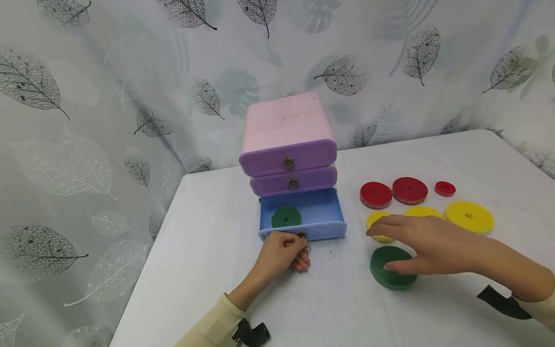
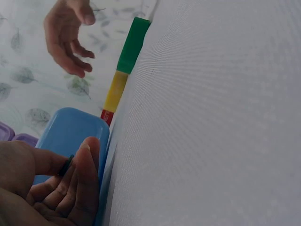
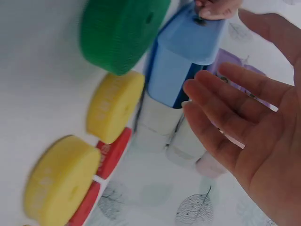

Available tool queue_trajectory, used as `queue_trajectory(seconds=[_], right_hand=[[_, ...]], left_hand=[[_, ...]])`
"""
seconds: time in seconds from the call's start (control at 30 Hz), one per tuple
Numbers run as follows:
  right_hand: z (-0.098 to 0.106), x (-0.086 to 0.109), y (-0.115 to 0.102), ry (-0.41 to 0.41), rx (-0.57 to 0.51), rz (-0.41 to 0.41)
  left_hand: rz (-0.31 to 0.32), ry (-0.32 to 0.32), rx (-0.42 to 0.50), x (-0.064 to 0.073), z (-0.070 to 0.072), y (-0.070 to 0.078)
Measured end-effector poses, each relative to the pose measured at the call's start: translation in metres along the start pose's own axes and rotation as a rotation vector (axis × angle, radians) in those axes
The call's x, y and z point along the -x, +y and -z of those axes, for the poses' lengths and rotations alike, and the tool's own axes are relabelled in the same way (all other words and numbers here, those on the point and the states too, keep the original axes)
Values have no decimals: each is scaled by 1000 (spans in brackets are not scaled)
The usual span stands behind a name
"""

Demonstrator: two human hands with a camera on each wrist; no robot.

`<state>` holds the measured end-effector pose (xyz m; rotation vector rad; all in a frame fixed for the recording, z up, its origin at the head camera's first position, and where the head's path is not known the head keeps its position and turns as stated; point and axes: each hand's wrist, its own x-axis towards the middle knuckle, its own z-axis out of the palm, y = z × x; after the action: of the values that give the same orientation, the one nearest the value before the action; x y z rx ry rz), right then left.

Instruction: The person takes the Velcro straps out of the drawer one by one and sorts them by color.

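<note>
My left hand (image 1: pixel 283 254) pinches the ring pull (image 1: pixel 306 240) on the front of the pulled-out blue drawer (image 1: pixel 323 230). Inside that drawer, toward its left, lies a green tape roll (image 1: pixel 286 217). In the left wrist view, finger and thumb meet on the dark ring (image 2: pixel 66 165). My right hand (image 1: pixel 438 241) hovers with fingers extended over a second green tape roll (image 1: pixel 392 279) on the table, partly covering it from above. The right wrist view shows the palm holding nothing, apart from the green roll (image 3: pixel 120 35).
The pink drawer cabinet (image 1: pixel 286 118) has two purple drawers (image 1: pixel 264 165) above the blue one, both pushed in. Right of it lie red rolls (image 1: pixel 376 195) and yellow rolls (image 1: pixel 469 217) on the white table (image 1: pixel 195 241). A leaf-patterned curtain (image 1: pixel 286 58) hangs behind.
</note>
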<state>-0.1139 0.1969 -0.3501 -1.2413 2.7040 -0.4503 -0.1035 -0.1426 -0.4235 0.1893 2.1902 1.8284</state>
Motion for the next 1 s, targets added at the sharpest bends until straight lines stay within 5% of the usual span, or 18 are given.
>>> queue_trajectory(seconds=[0.17,0.33,0.63,1.0], right_hand=[[12,-22,-8,128,-27,68],[15,-49,-12,170,-99,95],[9,-98,-18,148,-170,232],[-3,-149,-24,107,-132,329]], left_hand=[[1,8,-6,0,1,0],[7,12,-8,1,1,-2],[-9,-3,-6,0,0,-3],[-24,-14,-18,-1,0,-4]])
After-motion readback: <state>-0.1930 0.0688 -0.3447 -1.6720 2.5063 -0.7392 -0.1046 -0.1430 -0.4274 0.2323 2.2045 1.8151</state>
